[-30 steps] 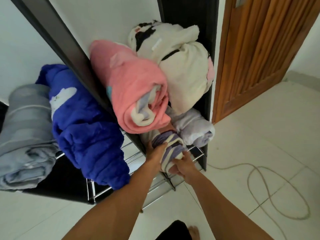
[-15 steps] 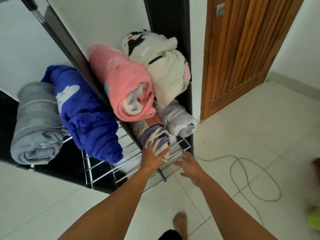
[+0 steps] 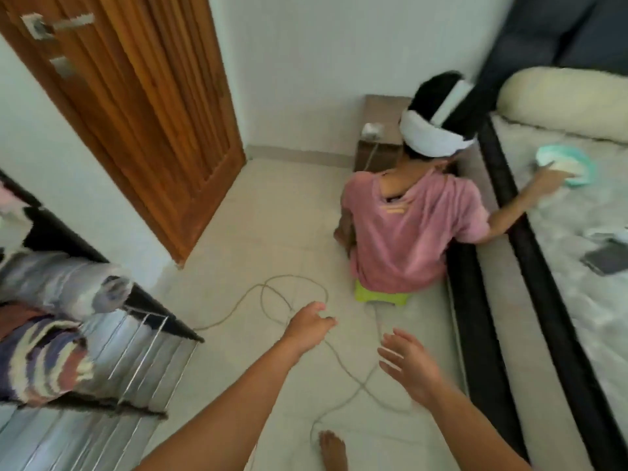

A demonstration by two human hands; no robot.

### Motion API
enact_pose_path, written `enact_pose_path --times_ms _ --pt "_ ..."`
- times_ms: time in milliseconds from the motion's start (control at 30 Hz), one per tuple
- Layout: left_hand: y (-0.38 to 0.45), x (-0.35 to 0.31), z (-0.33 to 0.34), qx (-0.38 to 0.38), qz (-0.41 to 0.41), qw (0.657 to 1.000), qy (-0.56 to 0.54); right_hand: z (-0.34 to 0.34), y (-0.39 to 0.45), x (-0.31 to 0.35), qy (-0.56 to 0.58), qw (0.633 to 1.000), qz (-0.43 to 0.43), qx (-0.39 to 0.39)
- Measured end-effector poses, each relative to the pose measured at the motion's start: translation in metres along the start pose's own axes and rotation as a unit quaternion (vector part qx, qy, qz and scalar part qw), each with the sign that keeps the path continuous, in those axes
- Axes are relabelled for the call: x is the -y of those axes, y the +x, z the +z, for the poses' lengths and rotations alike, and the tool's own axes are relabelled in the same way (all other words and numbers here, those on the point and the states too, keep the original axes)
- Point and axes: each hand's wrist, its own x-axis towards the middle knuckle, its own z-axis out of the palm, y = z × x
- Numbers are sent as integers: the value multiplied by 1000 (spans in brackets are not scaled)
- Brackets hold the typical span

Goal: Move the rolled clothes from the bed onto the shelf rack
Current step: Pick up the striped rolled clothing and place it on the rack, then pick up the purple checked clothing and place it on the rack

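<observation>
Striped cloth in navy, cream and rust makes up the rolled garment at the far left, lying on the wire shelf rack with its open end toward the camera. Just above it on the same rack sits a pale lavender-grey roll, its spiral end facing right. A strip of black-and-white fabric shows at the left edge higher up, too blurred to make out. The rack's chrome bars run bare to the right of the rolls, ending at a black side panel.

A brown wooden door stands behind the rack. A grey cord loops over the pale tiled floor.

The left hand hangs over the floor right of the rack, fingers loosely curled, holding nothing. The right hand is spread wide, palm turned inward, also empty and touching nothing. A bare foot shows below between the arms.

Further right, another person in a pink shirt sits on a low green stool beside the bed, one arm stretched onto the mattress with the hand on a teal-and-white folded cloth. A cream bolster lies at the head of the bed, and a dark flat object rests near its right edge.
</observation>
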Motion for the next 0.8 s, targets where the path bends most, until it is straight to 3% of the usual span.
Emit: enact_pose_path --times_ms 100,200,400,567,700,800 --pt "-2 -34 62 82 36 996 31 -85 -37 -2 118 987 -45 -96" --pt "-7 -49 125 138 53 987 59 -159 -85 -22 238 952 -62 -183" --pt "-48 -54 253 282 43 943 170 -261 -161 -67 346 883 -70 -310" --pt "-64 -72 349 346 38 908 234 -327 -177 -82 399 840 -93 -357" --pt "-53 -96 433 361 -24 904 228 -393 -160 -75 388 840 -75 -372" --pt "-41 -109 503 350 -127 910 184 -460 -139 -48 322 862 -62 -386"
